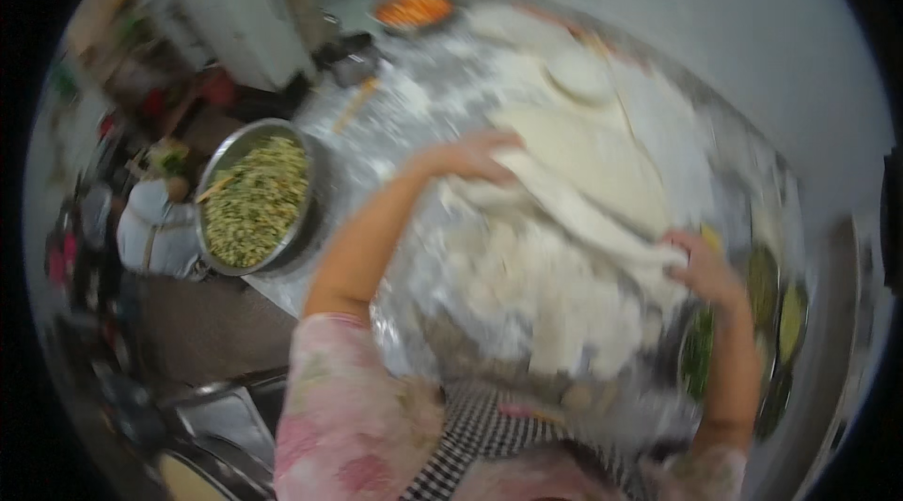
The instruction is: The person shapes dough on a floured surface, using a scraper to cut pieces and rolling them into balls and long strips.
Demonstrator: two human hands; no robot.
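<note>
A large, thin sheet of dough (585, 155) lies on the floured metal worktop (381, 176), with its near part lifted into a long fold. My left hand (483, 155) grips the fold's upper left end. At the fold's lower right end, my right hand (702, 268) has its fingers closed on the dough. Below the fold, thick patches of white flour (557, 296) cover the surface. The picture is blurred by motion.
On the left stands a steel bowl (257, 197) of chopped green filling with a utensil in it. An orange-filled bowl (411, 9) is at the back. A bowl of chopped greens (697, 353) sits beside my right forearm, near several more containers. The wall (797, 63) borders the worktop.
</note>
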